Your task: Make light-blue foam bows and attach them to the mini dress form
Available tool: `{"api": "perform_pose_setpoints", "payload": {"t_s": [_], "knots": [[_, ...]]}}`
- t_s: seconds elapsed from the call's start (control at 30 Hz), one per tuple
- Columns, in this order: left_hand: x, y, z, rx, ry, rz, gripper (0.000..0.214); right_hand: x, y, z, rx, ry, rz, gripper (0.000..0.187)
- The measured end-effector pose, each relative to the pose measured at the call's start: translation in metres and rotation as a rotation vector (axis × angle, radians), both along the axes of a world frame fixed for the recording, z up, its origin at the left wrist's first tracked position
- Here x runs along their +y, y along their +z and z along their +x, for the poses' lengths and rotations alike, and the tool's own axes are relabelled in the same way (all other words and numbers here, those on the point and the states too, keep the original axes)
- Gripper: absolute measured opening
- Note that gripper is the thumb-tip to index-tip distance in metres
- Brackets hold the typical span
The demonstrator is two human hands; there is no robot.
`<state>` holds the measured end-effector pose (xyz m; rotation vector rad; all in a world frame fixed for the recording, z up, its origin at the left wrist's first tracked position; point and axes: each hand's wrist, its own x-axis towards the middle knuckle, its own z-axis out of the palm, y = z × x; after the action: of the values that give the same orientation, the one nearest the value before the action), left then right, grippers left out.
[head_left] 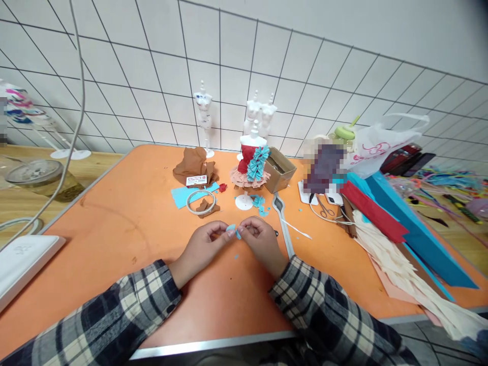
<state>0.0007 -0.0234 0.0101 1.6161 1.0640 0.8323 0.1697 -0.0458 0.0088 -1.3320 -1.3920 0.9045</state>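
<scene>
My left hand [209, 242] and my right hand [262, 241] meet over the middle of the orange table, both closed in a pinch. Between their fingertips is a small light-blue paper piece [231, 229], partly hidden by the fingers. Just beyond them stands a small white dress form [254, 140] wearing a red bodice [249, 158], blue ruffles [258, 163] and a pink ruffled skirt [238, 178]. Blue paper scraps [260, 204] lie by its round base. To the left, a roll of tape [201, 203] rests over a blue sheet [181, 196] and a brown paper piece.
Crumpled brown paper [192, 165], a cardboard box [281, 173] and bare dress forms [204, 112] stand behind. At right are scissors [327, 209], a red paper strip [375, 211], blue paper [423, 234] and a plastic bag [375, 147]. A white device [28, 262] sits at left.
</scene>
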Motion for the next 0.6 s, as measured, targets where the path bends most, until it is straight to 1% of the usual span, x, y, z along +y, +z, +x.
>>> {"api": "perform_pose_setpoints", "payload": {"t_s": [0.03, 0.1, 0.2, 0.27, 0.37, 0.5, 0.6], "knots": [[0.0, 0.002, 0.0, -0.005, 0.026, 0.005, 0.031, 0.0, 0.0, 0.0, -0.013, 0.005, 0.002, 0.017], [0.001, 0.005, 0.0, -0.019, 0.072, 0.006, 0.03, -0.001, -0.001, 0.0, 0.043, 0.012, -0.048, 0.018], [0.0, 0.009, 0.001, -0.038, 0.126, 0.008, 0.029, -0.001, -0.002, -0.002, 0.246, 0.057, -0.196, 0.021], [0.0, 0.01, 0.001, -0.045, 0.164, 0.024, 0.029, -0.002, -0.003, -0.005, 0.342, 0.096, -0.243, 0.026], [0.0, 0.009, 0.002, -0.06, 0.198, 0.049, 0.028, -0.002, -0.004, -0.01, 0.393, 0.088, -0.243, 0.033], [-0.001, 0.006, 0.004, -0.091, 0.149, 0.071, 0.026, -0.001, -0.006, -0.016, 0.482, 0.013, -0.237, 0.034], [-0.002, 0.004, 0.003, -0.108, 0.137, 0.062, 0.026, -0.001, -0.005, -0.015, 0.518, -0.014, -0.221, 0.035]]}}
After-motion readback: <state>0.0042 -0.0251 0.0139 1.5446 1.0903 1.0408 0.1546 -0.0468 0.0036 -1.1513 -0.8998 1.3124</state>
